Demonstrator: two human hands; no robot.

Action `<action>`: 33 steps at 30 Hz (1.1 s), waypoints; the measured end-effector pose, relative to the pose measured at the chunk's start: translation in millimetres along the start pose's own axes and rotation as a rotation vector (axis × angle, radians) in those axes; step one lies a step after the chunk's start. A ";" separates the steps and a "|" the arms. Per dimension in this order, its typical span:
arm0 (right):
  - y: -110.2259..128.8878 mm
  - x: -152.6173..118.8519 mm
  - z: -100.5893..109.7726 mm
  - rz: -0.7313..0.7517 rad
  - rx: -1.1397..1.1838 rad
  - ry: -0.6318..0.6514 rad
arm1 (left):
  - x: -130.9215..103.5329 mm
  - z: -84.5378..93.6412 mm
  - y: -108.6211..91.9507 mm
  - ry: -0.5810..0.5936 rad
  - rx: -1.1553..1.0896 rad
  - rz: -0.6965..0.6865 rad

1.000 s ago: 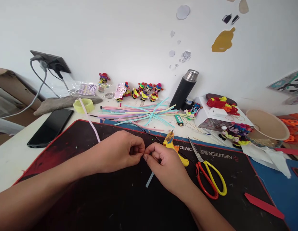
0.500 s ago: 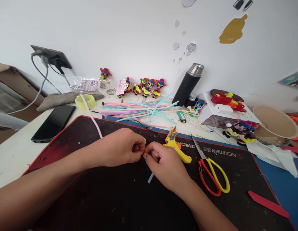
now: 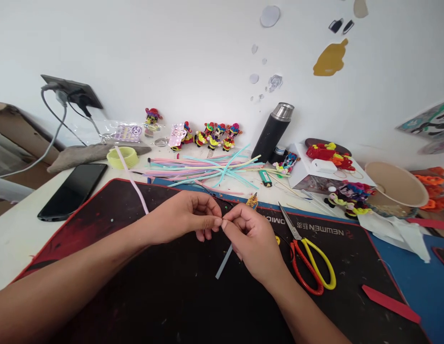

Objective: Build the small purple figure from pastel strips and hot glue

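Note:
Over the black mat (image 3: 164, 291) my left hand (image 3: 184, 215) and my right hand (image 3: 257, 241) meet, thumb and fingertips pinched together. Whatever lies between the fingertips is too small to make out. From beneath my right hand a narrow grey strip (image 3: 223, 262) sticks out; I cannot tell whether it is held or lies on the mat. Behind that hand a yellow glue gun (image 3: 253, 200) is mostly hidden. To the right lie scissors (image 3: 305, 253) with one red and one yellow handle. A pale pink stick (image 3: 134, 181) runs up behind my left wrist.
Pastel sticks (image 3: 207, 169) lie in a heap along the back, before several small colourful dolls (image 3: 214, 136). A black flask (image 3: 272, 134) leans at the wall. A phone (image 3: 73, 191) lies left; a red strip (image 3: 390, 303) and a beige bowl (image 3: 397, 186) are on the right.
My left thumb now lies straighter along the pinch, and its other fingers have loosened below. My right hand hides more of the glue gun. More of the grey strip shows. The view has shifted slightly.

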State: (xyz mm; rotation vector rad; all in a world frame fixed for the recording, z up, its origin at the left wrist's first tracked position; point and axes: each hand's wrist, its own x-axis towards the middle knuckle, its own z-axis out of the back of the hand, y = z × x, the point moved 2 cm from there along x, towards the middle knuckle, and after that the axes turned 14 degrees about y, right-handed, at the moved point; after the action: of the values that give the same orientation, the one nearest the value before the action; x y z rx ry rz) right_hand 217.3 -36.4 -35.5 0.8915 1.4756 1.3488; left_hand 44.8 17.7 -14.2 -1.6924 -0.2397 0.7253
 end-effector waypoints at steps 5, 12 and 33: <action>-0.7 -0.5 1.0 0.011 0.048 -0.016 | -0.5 -4.1 2.2 -0.037 0.043 -0.017; 0.8 -0.8 0.1 0.031 0.077 -0.011 | -2.3 -5.6 1.8 -0.094 0.069 -0.063; -0.3 0.8 -2.8 0.013 -0.017 0.055 | -4.7 -2.7 0.9 -0.101 0.168 -0.052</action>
State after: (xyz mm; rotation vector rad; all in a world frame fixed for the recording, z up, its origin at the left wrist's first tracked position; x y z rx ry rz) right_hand 214.5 -36.6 -36.0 0.8608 1.5003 1.4035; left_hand 42.5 12.8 -13.2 -1.4874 -0.2847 0.7713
